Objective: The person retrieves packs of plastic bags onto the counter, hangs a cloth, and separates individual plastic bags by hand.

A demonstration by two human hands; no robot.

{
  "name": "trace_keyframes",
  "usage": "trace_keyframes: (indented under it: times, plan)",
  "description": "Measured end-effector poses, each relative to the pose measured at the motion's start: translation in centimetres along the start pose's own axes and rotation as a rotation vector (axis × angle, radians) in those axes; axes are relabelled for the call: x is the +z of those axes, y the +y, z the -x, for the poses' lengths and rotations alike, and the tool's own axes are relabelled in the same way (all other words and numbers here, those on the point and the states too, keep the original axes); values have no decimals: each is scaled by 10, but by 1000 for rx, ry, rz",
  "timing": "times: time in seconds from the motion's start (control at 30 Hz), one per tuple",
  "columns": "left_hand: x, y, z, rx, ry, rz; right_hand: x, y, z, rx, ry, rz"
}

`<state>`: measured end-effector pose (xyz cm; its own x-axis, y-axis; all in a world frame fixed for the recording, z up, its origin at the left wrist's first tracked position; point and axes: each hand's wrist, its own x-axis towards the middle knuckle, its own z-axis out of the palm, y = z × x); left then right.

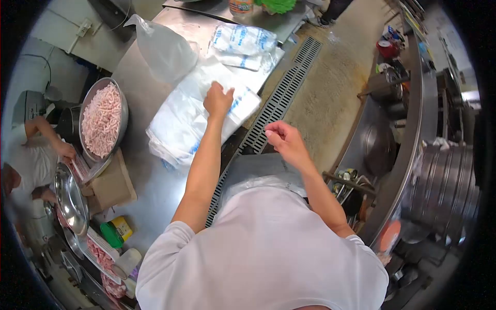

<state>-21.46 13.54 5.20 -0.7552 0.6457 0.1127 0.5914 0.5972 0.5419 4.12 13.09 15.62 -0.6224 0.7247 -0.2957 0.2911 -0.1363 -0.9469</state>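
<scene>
My left hand (218, 99) is closed, its fingers curled against the top of a pile of white plastic bags (181, 116) on the metal table, and it appears to grip a thin bag there. Held out in the air in front of my body, my right hand (285, 142) has its fingers bent in towards the thumb; nothing shows in it. A puffed-up clear plastic bag (163, 51) stands just beyond the pile. Farther right, packs of bags with blue print (243, 40) lie on the table.
A metal bowl of ground meat (103, 121) stands on the table (147, 194) at left, near a cardboard piece (113, 178). Beyond it, another person's hand (66, 151) rests near a tray. A floor drain grate (281, 88) runs along the table; a metal shelf (408, 150) is at right.
</scene>
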Motion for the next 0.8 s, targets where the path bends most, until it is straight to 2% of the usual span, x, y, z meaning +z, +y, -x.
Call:
trace_keyframes:
  times: [0.1,0.2,0.27,0.3,0.33,0.4,0.5,0.57,0.67,0.7,0.8]
  plan:
    - [14,-17,-8,22,-68,-3,1,-22,-57,-37,-91,54]
    - [-2,-51,-18,31,-179,505,11,-39,-119,-125,-217,138]
    - [-45,-71,-34,-197,-16,546,23,-40,-165,-268,-295,175]
    - [-61,-78,-46,-378,232,747,34,-47,-186,-329,-303,89]
    - [-79,-93,-64,-285,398,922,48,-54,-203,-384,-316,1]
    - [-107,-70,-97,-100,598,886,87,-59,-242,-572,-235,-72]
    - [-67,-90,-111,-235,517,904,139,-48,-315,-524,-335,-89]
    - [-60,-45,-113,-463,577,1087,142,-71,-351,-501,-461,-81]
    - [-29,-39,-97,-375,480,939,142,-70,-400,-463,-606,-110]
    - [-29,-36,-93,-287,532,950,139,-72,-408,-463,-640,-134]
    - [-35,4,-70,-308,1002,578,101,-80,-403,-492,-354,-41]
